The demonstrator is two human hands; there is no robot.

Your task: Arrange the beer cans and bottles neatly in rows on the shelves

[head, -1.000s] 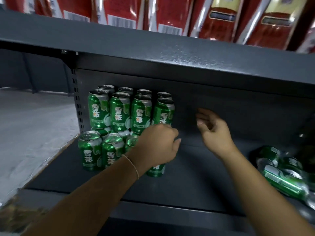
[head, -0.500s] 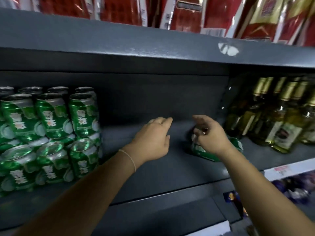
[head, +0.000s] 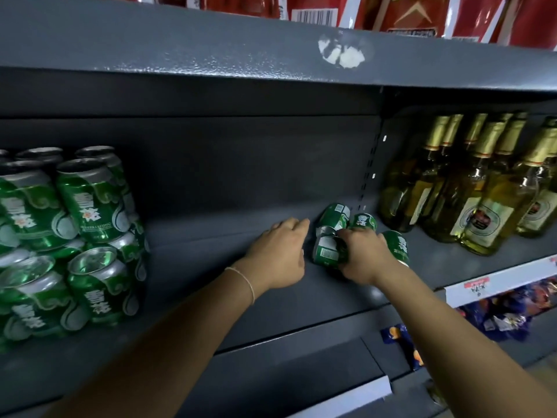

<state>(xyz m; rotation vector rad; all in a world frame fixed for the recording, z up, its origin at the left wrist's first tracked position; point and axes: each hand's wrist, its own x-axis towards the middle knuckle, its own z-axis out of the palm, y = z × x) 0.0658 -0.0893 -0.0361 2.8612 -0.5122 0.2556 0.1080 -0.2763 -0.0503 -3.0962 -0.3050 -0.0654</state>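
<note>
Several green beer cans stand stacked in two tiers at the left of the dark grey shelf. A few loose green cans lie on their sides near the shelf's middle right. My right hand grips one lying can from above. My left hand rests flat on the shelf just left of that can, fingers apart, holding nothing. Another lying can shows to the right of my right hand. Gold-capped beer bottles stand in rows at the right.
The upper shelf hangs low overhead, with red packages on it. A perforated upright separates the cans' bay from the bottles. A white price strip and blue snack packets lie below at the right.
The view has swung right from the can stack. Both hands moved right and down; my right hand now closes over a lying can, and my left hand has settled beside it.
</note>
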